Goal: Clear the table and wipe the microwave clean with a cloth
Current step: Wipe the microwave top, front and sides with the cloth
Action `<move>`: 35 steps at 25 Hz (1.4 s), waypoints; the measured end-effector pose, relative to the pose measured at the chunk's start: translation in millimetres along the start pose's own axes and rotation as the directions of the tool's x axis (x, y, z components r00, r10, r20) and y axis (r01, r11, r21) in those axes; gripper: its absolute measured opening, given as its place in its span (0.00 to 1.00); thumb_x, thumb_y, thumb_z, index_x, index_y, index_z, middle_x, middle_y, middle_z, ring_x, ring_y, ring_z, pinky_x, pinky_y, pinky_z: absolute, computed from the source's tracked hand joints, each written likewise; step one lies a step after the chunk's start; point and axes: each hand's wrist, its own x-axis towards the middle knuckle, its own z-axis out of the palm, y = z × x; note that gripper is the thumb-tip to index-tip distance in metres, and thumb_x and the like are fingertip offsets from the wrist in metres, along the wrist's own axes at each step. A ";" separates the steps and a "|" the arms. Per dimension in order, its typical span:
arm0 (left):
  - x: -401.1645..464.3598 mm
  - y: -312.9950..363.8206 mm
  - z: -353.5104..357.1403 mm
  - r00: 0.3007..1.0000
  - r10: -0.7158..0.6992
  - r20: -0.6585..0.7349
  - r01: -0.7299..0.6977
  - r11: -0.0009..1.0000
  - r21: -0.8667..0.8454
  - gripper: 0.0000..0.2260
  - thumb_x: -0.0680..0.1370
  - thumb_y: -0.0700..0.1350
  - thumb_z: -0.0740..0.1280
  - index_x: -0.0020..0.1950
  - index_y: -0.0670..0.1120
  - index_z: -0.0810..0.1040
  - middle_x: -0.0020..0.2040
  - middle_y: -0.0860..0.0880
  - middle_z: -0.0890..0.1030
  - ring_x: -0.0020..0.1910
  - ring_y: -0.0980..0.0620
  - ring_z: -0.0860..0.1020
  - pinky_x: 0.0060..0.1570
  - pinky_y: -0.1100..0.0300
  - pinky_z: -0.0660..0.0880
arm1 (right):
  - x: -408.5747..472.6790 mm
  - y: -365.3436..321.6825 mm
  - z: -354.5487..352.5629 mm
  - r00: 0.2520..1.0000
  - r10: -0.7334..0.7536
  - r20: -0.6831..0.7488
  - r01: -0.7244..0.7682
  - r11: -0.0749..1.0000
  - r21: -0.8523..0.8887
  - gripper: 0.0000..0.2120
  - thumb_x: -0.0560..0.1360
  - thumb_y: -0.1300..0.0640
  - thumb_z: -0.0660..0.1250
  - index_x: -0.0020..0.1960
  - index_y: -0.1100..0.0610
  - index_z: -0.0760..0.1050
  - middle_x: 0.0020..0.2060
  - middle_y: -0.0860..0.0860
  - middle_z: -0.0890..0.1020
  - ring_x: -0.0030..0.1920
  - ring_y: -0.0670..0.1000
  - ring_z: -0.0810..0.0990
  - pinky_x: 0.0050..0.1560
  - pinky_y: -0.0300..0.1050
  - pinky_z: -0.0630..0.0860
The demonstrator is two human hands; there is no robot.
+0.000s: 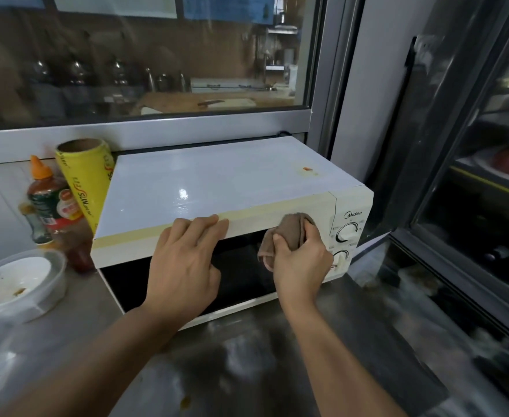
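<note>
I am seeing my right hand (301, 260) gripping the brown cloth (289, 233) against the white microwave (217, 182) front, my left hand (184, 260) lying flat-fingered on its top edge, with 2 bottles (51, 206), a yellow roll (87, 179) and a dirty bowl (18, 281) sitting left on the steel counter (247, 371).

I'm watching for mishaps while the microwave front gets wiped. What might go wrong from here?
The right hand rubs the bunched brown cloth right beside the white timer dial, so it may turn it. Shoving the white microwave sideways might topple the yellow cling-film roll leaning beside it.
</note>
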 end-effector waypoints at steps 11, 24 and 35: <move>-7.8 -15.0 -16.7 0.998 0.046 0.033 -0.042 0.994 -0.098 0.29 0.64 0.36 0.64 0.67 0.40 0.70 0.67 0.43 0.71 0.64 0.46 0.67 0.65 0.58 0.64 | 2.3 25.9 5.9 0.986 -0.160 -0.041 0.150 0.971 -0.186 0.23 0.62 0.59 0.78 0.55 0.54 0.78 0.58 0.55 0.71 0.59 0.56 0.69 0.56 0.54 0.67; -61.2 -135.1 -46.5 0.999 0.046 -0.004 -0.046 0.973 -0.225 0.25 0.68 0.43 0.57 0.65 0.40 0.72 0.59 0.43 0.76 0.59 0.48 0.69 0.61 0.64 0.62 | -139.8 -27.5 104.9 0.981 -0.163 -0.103 0.174 0.979 0.103 0.26 0.71 0.65 0.63 0.69 0.60 0.66 0.67 0.59 0.62 0.67 0.57 0.65 0.69 0.38 0.60; -61.4 -166.0 -48.0 0.985 0.156 0.073 -0.122 0.930 -0.346 0.31 0.67 0.37 0.62 0.71 0.46 0.66 0.66 0.47 0.72 0.66 0.52 0.66 0.66 0.71 0.53 | -134.3 -34.8 106.0 0.974 -0.073 -0.217 0.107 0.983 0.148 0.21 0.69 0.74 0.64 0.61 0.64 0.73 0.61 0.59 0.68 0.60 0.54 0.72 0.57 0.17 0.57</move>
